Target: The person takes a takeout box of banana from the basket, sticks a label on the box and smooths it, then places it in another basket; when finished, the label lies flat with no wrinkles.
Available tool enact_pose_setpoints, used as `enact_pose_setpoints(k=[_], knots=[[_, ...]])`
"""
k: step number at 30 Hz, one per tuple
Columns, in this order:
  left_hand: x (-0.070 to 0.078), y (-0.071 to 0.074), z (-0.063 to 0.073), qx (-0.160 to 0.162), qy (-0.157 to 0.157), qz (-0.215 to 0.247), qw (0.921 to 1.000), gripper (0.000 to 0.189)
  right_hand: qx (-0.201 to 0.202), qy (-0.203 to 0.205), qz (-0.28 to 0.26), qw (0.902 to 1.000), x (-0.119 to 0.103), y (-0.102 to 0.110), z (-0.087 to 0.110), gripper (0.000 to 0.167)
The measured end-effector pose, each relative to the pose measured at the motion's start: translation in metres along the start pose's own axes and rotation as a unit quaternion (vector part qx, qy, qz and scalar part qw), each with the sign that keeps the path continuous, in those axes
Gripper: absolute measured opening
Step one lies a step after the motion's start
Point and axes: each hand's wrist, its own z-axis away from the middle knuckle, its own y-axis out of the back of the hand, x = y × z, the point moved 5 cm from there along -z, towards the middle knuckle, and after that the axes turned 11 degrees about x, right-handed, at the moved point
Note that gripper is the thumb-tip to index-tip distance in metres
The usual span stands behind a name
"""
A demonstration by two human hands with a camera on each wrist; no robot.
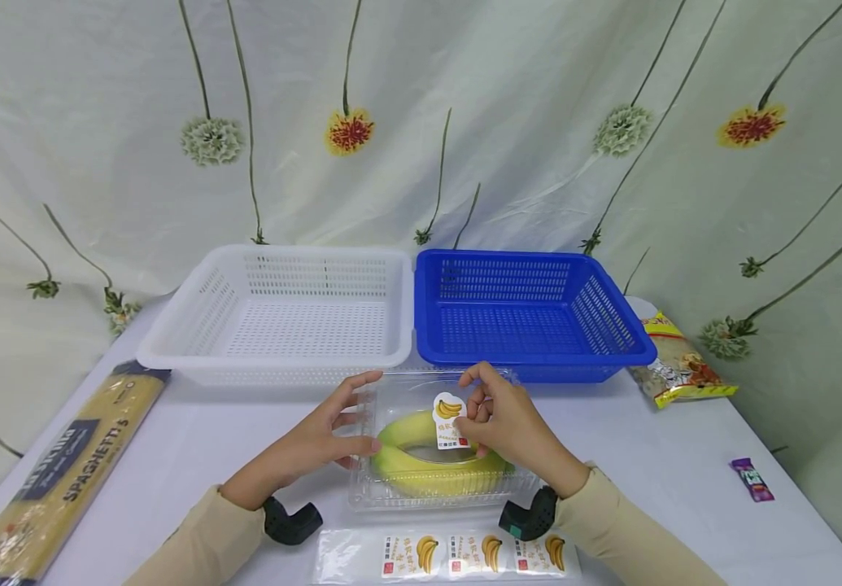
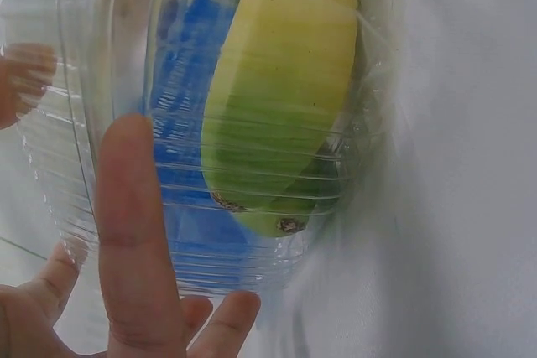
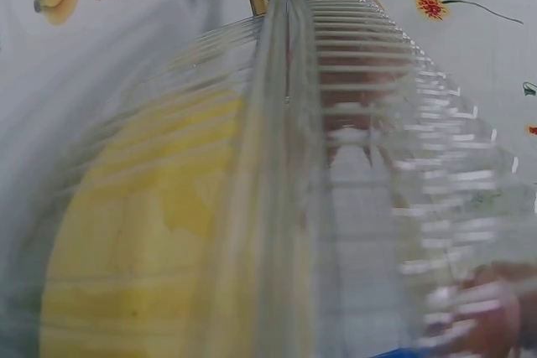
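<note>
A clear plastic clamshell box (image 1: 406,391) with green-yellow bananas (image 1: 435,476) inside lies in front of me, its lid down. My left hand (image 1: 329,435) holds the box by its left side, thumb over the lid's edge and fingers along the wall; the left wrist view shows the thumb (image 2: 134,232) along the ridged plastic. Over the lid, my right hand (image 1: 504,415) pinches a white banana sticker (image 1: 450,435) at its right edge, thumb on its face. Seen from the right wrist, the box's ridged seam stands close to the camera, with a banana (image 3: 151,241) behind it.
A strip of banana stickers (image 1: 421,557) lies in front of the box. Behind are a white basket (image 1: 274,362) and a blue basket (image 1: 538,358). A spaghetti pack (image 1: 76,472) lies left; a yellow-edged food bag (image 1: 677,362) and a small purple packet (image 1: 752,480) lie right.
</note>
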Motion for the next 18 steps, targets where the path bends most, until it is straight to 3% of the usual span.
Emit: enact_pose_setpoints(k=[10, 18], knots=[[-0.0007, -0.0001, -0.0007, 0.000, 0.001, -0.001, 1.0000, 0.099, -0.001, -0.005, -0.002, 1.0000, 0.0005, 0.0014, 0.0001, 0.040], [0.0004, -0.0001, 0.0001, -0.001, 0.003, -0.001, 1.0000, 0.099, 0.003, 0.014, 0.023, 0.9996, -0.0035, 0.0015, 0.0004, 0.016]])
